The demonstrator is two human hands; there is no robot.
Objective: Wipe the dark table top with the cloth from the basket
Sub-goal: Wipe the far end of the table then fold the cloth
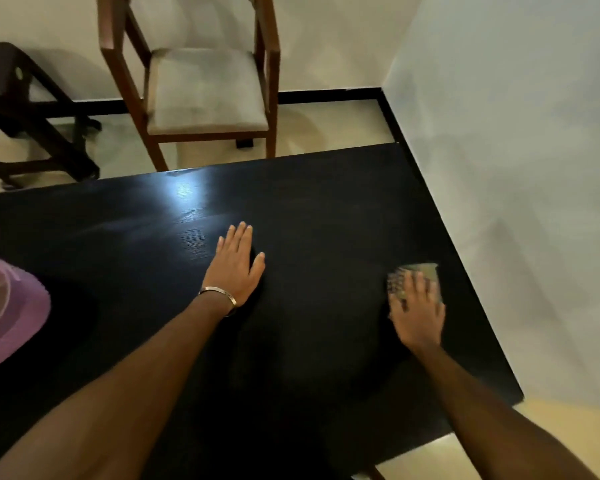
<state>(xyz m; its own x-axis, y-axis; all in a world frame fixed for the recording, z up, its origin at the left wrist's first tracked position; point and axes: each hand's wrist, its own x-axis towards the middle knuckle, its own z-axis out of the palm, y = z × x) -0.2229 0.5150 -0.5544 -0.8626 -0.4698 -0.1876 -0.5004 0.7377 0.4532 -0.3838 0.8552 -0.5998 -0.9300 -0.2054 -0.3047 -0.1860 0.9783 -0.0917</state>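
Note:
The dark table top [309, 209] fills the middle of the head view, with a bright light glare near its far edge. My left hand [236, 265] lies flat on it, palm down, fingers together, holding nothing; a metal bangle circles the wrist. Near the table's right edge my right hand [418, 313] presses down on a folded, patterned greenish cloth [416, 275], which sticks out beyond my fingertips. A pink basket [11, 306] stands at the left edge of the frame, partly cut off.
A wooden chair [201, 88] with a grey seat stands just beyond the table's far edge. A dark wooden stool [21, 109] is on the floor at far left. A white wall [516, 168] runs along the table's right side.

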